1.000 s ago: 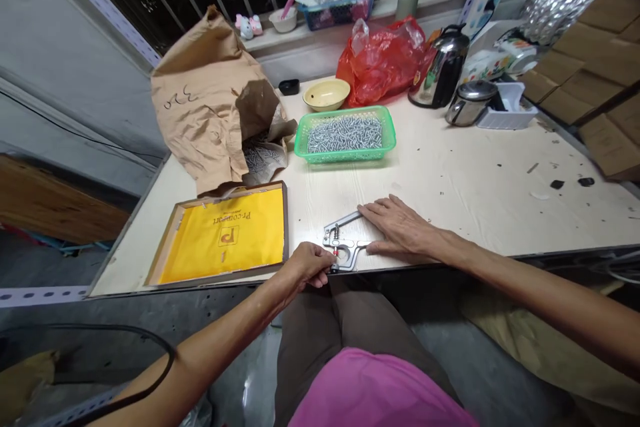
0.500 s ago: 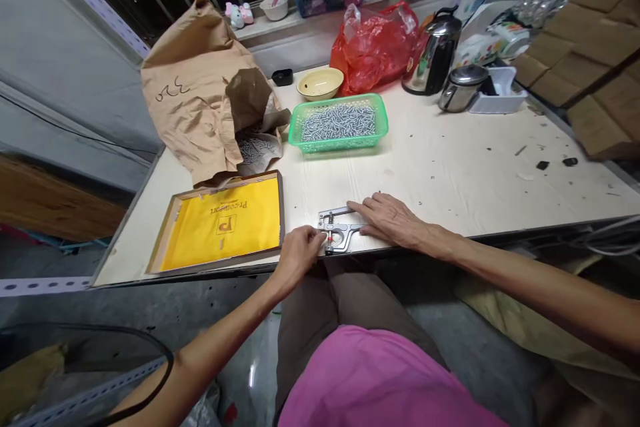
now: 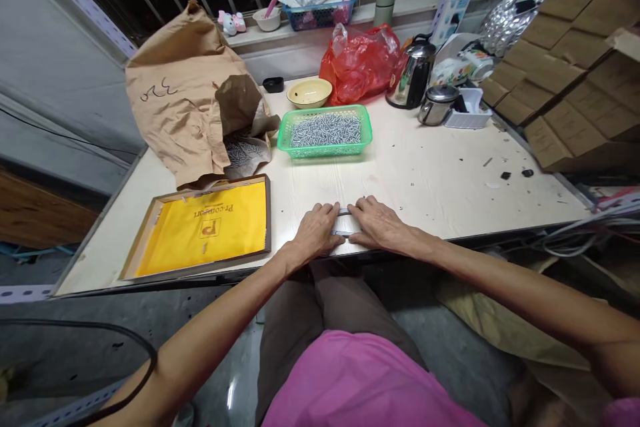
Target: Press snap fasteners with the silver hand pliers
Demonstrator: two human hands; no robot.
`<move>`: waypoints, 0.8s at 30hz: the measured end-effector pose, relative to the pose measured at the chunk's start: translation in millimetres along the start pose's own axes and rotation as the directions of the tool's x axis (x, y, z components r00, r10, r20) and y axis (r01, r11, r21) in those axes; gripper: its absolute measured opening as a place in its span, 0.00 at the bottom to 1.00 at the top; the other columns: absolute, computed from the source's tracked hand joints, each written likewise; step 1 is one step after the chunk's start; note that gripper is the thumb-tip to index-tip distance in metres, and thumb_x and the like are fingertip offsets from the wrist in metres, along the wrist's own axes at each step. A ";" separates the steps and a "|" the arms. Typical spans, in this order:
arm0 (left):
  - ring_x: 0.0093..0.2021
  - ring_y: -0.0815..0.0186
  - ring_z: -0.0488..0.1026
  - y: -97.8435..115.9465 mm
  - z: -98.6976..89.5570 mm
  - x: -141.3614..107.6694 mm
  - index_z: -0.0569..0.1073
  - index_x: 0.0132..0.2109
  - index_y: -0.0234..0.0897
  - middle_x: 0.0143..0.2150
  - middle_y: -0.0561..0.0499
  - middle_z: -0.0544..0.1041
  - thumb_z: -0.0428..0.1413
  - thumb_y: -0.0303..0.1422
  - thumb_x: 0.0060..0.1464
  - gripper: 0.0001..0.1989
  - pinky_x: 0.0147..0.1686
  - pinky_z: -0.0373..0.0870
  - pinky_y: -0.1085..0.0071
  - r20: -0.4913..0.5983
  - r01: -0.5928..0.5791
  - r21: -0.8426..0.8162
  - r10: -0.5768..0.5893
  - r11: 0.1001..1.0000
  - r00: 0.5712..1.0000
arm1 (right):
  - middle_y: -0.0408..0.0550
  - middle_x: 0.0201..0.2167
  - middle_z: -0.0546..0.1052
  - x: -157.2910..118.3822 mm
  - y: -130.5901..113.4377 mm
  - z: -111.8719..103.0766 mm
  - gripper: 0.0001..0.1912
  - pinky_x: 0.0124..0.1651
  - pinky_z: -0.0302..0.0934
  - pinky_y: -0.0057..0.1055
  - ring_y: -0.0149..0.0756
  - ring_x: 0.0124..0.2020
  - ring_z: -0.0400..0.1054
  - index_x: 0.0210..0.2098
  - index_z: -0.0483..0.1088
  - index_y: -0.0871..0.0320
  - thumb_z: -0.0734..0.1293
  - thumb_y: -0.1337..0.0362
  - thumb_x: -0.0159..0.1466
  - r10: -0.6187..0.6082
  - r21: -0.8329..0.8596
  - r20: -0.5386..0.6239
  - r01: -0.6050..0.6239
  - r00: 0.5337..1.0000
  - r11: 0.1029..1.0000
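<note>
Metal pliers (image 3: 341, 234) with two silver handles lie at the front edge of the table. My left hand (image 3: 315, 229) wraps over their head end, so the jaws and spring are hidden beneath it. Round the handle ends, my right hand (image 3: 379, 223) is closed with the thumb on the nearer handle and fingers on the farther one. Only short stretches of both handles show between the hands. Beyond them stands a green plastic basket (image 3: 325, 151) full of small silver metal pins or rivets (image 3: 326, 129).
A shallow tray (image 3: 269, 213) lined with a yellow printed cloth (image 3: 235, 223) lies left. Behind it, an open brown paper bag (image 3: 175, 100) spills small metal pieces. A cream bowl (image 3: 309, 93), red plastic bag (image 3: 360, 63), kettle (image 3: 414, 73) and stacked cartons (image 3: 575, 80) stand farther back.
My left hand has shifted from pinching at the pliers' jaw end to covering their head. My right hand stays on the handles. The whole view has turned slightly.
</note>
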State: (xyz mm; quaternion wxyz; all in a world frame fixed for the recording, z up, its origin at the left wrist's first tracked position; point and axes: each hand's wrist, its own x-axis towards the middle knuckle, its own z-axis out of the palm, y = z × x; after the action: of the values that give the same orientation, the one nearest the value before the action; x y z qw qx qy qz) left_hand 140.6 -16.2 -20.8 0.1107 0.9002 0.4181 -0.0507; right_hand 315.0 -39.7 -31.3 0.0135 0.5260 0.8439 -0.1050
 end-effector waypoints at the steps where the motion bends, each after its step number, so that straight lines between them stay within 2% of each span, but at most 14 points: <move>1: 0.50 0.55 0.65 -0.1 -1.9 0.8 0.60 0.60 0.30 0.51 0.41 0.70 0.58 0.37 0.49 0.33 0.48 0.65 0.61 0.005 0.007 0.009 -0.007 1.000 1.000 | 0.58 0.45 0.68 0.4 -2.3 -1.8 0.26 0.44 0.59 0.39 0.47 0.46 0.60 0.49 0.64 0.63 0.69 0.54 0.57 0.015 -0.020 0.004 -0.015 1.000 1.000; 5: 0.48 0.55 0.65 -1.1 -5.3 1.6 0.68 0.51 0.35 0.47 0.44 0.71 0.59 0.40 0.49 0.23 0.42 0.67 0.63 -0.010 0.100 0.028 -0.099 0.995 0.995 | 0.57 0.45 0.69 9.9 -9.7 -12.0 0.22 0.44 0.58 0.36 0.46 0.47 0.60 0.49 0.65 0.64 0.68 0.58 0.60 0.028 -0.085 0.020 -0.026 0.999 0.996; 10: 0.46 0.56 0.66 -4.6 -2.1 -0.5 0.72 0.45 0.38 0.43 0.47 0.72 0.57 0.40 0.52 0.15 0.37 0.67 0.64 -0.055 0.251 -0.001 -0.251 0.968 0.966 | 0.54 0.41 0.71 30.0 -6.4 -21.1 0.10 0.40 0.56 0.32 0.42 0.45 0.62 0.41 0.69 0.62 0.64 0.62 0.63 -0.096 -0.061 0.092 0.102 0.991 0.993; 16: 0.46 0.58 0.66 -2.9 -1.9 -0.5 0.73 0.40 0.38 0.40 0.48 0.73 0.54 0.37 0.56 0.09 0.36 0.67 0.66 -0.031 0.274 -0.050 -0.276 0.960 0.961 | 0.54 0.40 0.71 29.4 -9.3 -10.9 0.11 0.36 0.55 0.32 0.40 0.42 0.63 0.40 0.69 0.61 0.59 0.62 0.67 -0.095 -0.055 0.105 0.101 0.990 0.993; 19: 0.47 0.57 0.67 -3.0 -1.9 -2.2 0.73 0.41 0.38 0.42 0.47 0.73 0.54 0.38 0.56 0.10 0.36 0.68 0.65 -0.042 0.273 -0.040 -0.274 0.961 0.961 | 0.55 0.41 0.71 24.9 -7.1 -7.5 0.13 0.38 0.56 0.33 0.42 0.43 0.62 0.43 0.69 0.61 0.59 0.60 0.67 -0.079 -0.049 0.042 0.081 0.996 0.995; 21: 0.49 0.56 0.67 -1.7 2.4 -7.7 0.71 0.46 0.37 0.45 0.45 0.73 0.54 0.38 0.55 0.13 0.39 0.70 0.63 -0.085 0.269 -0.031 -0.271 0.963 0.959 | 0.56 0.44 0.70 24.3 1.0 -7.3 0.16 0.41 0.56 0.34 0.43 0.45 0.61 0.48 0.68 0.61 0.61 0.57 0.66 -0.117 -0.001 -0.028 0.117 0.993 0.993; 24: 0.58 0.53 0.62 6.2 16.6 -21.2 0.65 0.55 0.34 0.57 0.41 0.68 0.54 0.33 0.56 0.20 0.51 0.66 0.59 -0.206 0.218 -0.018 -0.217 0.976 0.954 | 0.54 0.44 0.70 28.8 17.8 -6.8 0.20 0.44 0.56 0.33 0.41 0.44 0.61 0.50 0.67 0.60 0.61 0.53 0.65 -0.229 0.121 -0.071 0.237 0.971 0.964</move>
State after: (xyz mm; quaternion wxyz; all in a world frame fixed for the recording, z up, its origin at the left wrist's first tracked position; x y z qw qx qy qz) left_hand 131.7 -39.8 -32.1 0.0582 0.8493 0.5239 0.0301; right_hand 318.6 -5.4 -31.4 -0.0569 0.4256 0.8914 -0.1451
